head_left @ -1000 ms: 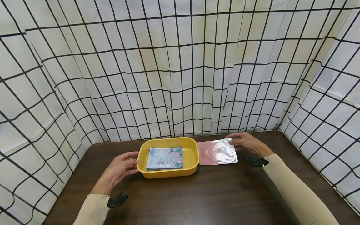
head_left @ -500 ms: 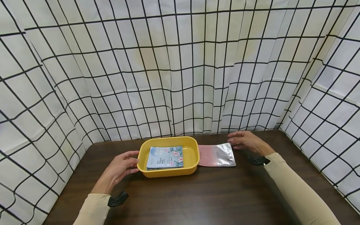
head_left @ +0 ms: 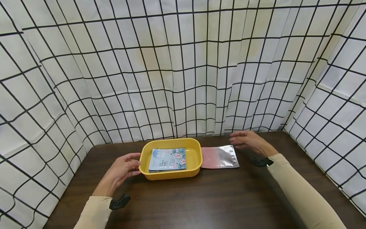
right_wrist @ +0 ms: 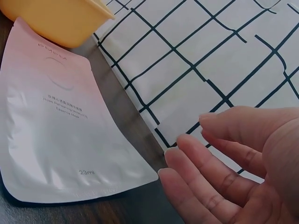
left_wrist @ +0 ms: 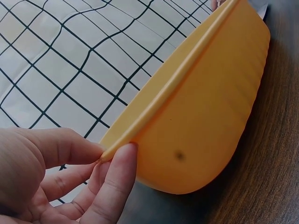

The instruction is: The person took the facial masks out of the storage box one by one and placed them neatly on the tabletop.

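A yellow plastic tray point(head_left: 171, 176) stands on the table, and my left hand point(head_left: 121, 170) pinches its rim at the left end; the left wrist view shows the rim between thumb and fingers. Inside the tray lie blue floral face mask packets point(head_left: 167, 159), stacked. To the right, a pink and silver face mask packet point(head_left: 219, 157) lies flat, one end against or just under the tray's right side; I cannot tell which. My right hand point(head_left: 251, 142) hovers beyond its silver end, apart from it, fingers loosely bent and holding nothing. Printed text shows on this packet point(right_wrist: 70, 126) in the right wrist view.
The dark wooden table point(head_left: 183, 203) extends in front of the tray. A white curtain with a black grid point(head_left: 183, 79) hangs behind the table's far edge and along both sides. Each wrist wears a black strap.
My right hand has let go of the pink packet's silver end and drawn slightly away. The packet has settled flat on the table. My left hand has kept its grip on the tray.
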`<action>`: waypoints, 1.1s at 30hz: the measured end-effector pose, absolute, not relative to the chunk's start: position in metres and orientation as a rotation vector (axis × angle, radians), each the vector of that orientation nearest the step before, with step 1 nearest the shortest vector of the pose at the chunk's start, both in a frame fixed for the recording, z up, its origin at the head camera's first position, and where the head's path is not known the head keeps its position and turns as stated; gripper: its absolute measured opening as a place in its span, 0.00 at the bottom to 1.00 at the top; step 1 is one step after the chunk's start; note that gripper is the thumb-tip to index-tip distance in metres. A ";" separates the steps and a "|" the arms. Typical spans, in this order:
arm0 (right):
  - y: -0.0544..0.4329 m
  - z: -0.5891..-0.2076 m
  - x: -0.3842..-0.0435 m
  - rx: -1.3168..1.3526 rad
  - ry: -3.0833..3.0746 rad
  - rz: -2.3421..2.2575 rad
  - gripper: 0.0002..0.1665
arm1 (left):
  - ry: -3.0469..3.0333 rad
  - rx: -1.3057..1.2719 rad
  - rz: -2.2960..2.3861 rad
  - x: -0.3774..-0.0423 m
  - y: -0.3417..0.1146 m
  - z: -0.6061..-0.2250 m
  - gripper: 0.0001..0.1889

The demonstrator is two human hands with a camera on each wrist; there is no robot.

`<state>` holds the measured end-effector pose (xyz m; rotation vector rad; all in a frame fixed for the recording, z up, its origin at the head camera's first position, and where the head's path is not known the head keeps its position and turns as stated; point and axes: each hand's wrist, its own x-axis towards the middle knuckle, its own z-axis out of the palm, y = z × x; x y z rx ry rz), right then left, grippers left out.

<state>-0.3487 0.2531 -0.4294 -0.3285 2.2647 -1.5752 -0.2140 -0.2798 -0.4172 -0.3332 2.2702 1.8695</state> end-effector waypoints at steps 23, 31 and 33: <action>0.221 -0.407 -0.346 -0.414 2.183 -1.612 0.37 | 2.292 -0.343 1.837 -0.217 -0.282 -0.414 0.28; 0.180 -0.390 -0.340 -0.492 2.111 -1.637 0.30 | 2.295 -0.374 1.819 -0.216 -0.284 -0.413 0.29; 0.170 -0.386 -0.339 -0.514 2.101 -1.633 0.30 | 2.293 -0.375 1.818 -0.216 -0.284 -0.413 0.29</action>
